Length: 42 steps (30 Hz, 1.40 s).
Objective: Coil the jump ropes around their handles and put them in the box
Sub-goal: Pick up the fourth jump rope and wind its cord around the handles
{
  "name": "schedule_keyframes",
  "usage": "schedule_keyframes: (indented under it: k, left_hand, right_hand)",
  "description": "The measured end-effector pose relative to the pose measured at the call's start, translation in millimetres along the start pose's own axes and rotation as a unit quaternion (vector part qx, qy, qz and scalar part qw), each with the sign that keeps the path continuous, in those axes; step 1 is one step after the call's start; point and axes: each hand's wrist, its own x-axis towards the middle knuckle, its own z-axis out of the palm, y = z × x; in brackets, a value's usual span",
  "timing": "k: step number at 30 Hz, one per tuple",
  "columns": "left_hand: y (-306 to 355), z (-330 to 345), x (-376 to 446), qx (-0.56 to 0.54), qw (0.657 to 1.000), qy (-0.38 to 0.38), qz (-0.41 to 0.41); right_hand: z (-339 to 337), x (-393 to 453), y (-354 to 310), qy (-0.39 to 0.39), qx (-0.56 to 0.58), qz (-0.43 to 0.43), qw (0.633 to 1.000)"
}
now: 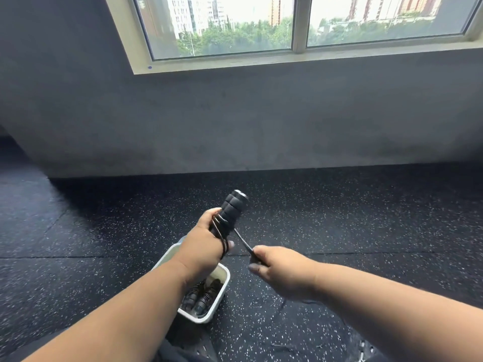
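Observation:
My left hand (202,237) grips a pair of black jump rope handles (232,211), held together and pointing up and away. A few turns of thin black rope (219,232) are wound around the handles and my fingers. My right hand (277,267) pinches the taut rope (244,242) a short way below and right of the handles. The loose end trails down behind my right wrist. Beneath my left forearm stands a white box (220,296) on the floor, holding coiled black jump ropes (202,296). My arm hides much of the box.
The floor is black speckled rubber matting (339,218). A grey wall (235,126) rises beyond it with a window (287,24) above. Something dark and perforated (198,348) lies at the bottom edge near me.

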Motion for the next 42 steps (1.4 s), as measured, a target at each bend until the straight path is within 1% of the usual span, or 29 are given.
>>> schedule_keyframes:
  k: [1,2,3,4,5,7,9,10,12,15,16,18,19,20,21,23,25,27,29,33,35,37,38,39,40,41,42]
  left_hand:
    - [-2.6,-3.7,2.5,0.079,0.997,0.013,-0.002]
    - [-5.3,-7.7,4.0,0.196,0.980,0.008,0.005]
    - [-7.6,-9.4,3.9,0.302,0.953,-0.013,0.010]
    - [-7.4,-8.4,1.2,0.375,0.926,-0.037,0.015]
    - [-7.6,-5.1,-0.9,0.416,0.907,-0.068,0.021]
    - [-5.3,4.9,-8.6,0.439,0.885,-0.147,0.043]
    - [-0.6,10.7,-14.7,0.421,0.878,-0.211,0.085]
    - [1.9,10.9,-16.1,0.402,0.881,-0.229,0.103]
    - [5.5,8.7,-14.9,0.379,0.883,-0.243,0.136]
    - [7.9,8.1,-20.3,0.334,0.887,-0.260,0.184]
    - [7.3,9.1,-24.1,0.297,0.896,-0.270,0.192]
    - [3.3,11.3,-29.2,0.203,0.918,-0.291,0.178]
    - [0.6,12.3,-29.6,0.153,0.930,-0.292,0.164]
    - [0.7,13.0,-29.9,0.106,0.941,-0.283,0.154]
    - [-0.4,14.0,-27.4,0.071,0.953,-0.259,0.140]
    - [1.4,16.2,-23.1,0.007,0.973,-0.207,0.100]
    - [1.2,19.4,-20.2,-0.043,0.983,-0.174,0.045]
    - [-0.3,22.0,-18.5,-0.074,0.983,-0.171,0.000]
    - [-0.7,21.9,-16.8,-0.076,0.983,-0.164,-0.025]
    - [-6.5,20.8,-9.4,-0.015,0.993,-0.090,-0.072]
    - [-9.5,22.9,-7.4,-0.025,0.992,-0.089,-0.088]
    - [-9.1,22.8,-6.5,-0.034,0.993,-0.086,-0.073]
    - [-7.9,20.4,-5.7,0.003,0.996,-0.068,-0.054]
    - [-6.9,16.2,-4.2,0.090,0.994,-0.046,-0.032]
    - [-6.0,11.8,-3.4,0.195,0.980,-0.035,-0.014]
    - [-6.9,8.0,-3.2,0.285,0.958,-0.035,-0.002]
    - [-8.2,5.6,-3.9,0.343,0.938,-0.051,0.003]
  right_hand:
    - [1.3,-2.5,-5.0,-0.002,-0.029,-0.009,1.000]
    - [0.4,-4.4,-9.4,0.000,-0.063,-0.018,0.998]
    - [-3.7,-5.8,-13.4,0.012,-0.104,-0.031,0.994]
    - [-9.8,-6.2,-15.8,0.034,-0.152,-0.049,0.987]
    - [-17.2,-5.0,-16.4,0.057,-0.193,-0.067,0.977]
    - [-35.1,-5.3,-15.3,0.097,-0.211,-0.079,0.969]
    - [-50.7,-5.6,-9.2,0.104,-0.164,-0.069,0.978]
    - [-57.0,-4.9,-4.4,0.093,-0.128,-0.061,0.986]
    - [-65.4,-2.4,8.6,0.051,-0.041,-0.050,0.997]
    - [-63.3,-0.1,26.2,-0.003,0.099,-0.046,0.994]
    - [-57.4,0.3,30.6,-0.025,0.170,-0.045,0.984]
    - [-41.4,1.7,36.3,-0.067,0.341,-0.045,0.937]
    - [-32.5,3.4,38.6,-0.072,0.399,-0.047,0.913]
    - [-24.5,5.3,40.2,-0.066,0.425,-0.044,0.902]
    - [-18.0,7.8,41.2,-0.059,0.435,-0.033,0.898]
    - [-8.9,12.0,39.8,-0.041,0.421,0.002,0.906]
    - [-2.6,15.3,33.3,-0.023,0.386,0.023,0.922]
    - [3.1,17.5,27.9,0.021,0.307,0.028,0.951]
    - [6.8,18.4,26.9,0.049,0.251,0.039,0.966]
    - [3.3,16.5,30.9,0.039,0.183,0.059,0.981]
    - [1.0,14.7,28.5,0.022,0.146,0.061,0.987]
    - [0.6,11.5,22.4,0.005,0.112,0.056,0.992]
    - [0.6,9.4,18.9,-0.004,0.095,0.052,0.994]
    - [0.2,7.1,14.9,-0.013,0.069,0.048,0.996]
    - [-1.4,4.7,9.9,-0.019,0.034,0.043,0.998]
    - [-4.0,1.6,4.3,-0.020,-0.010,0.034,0.999]
    - [-7.5,-0.7,-0.8,-0.017,-0.063,0.017,0.998]
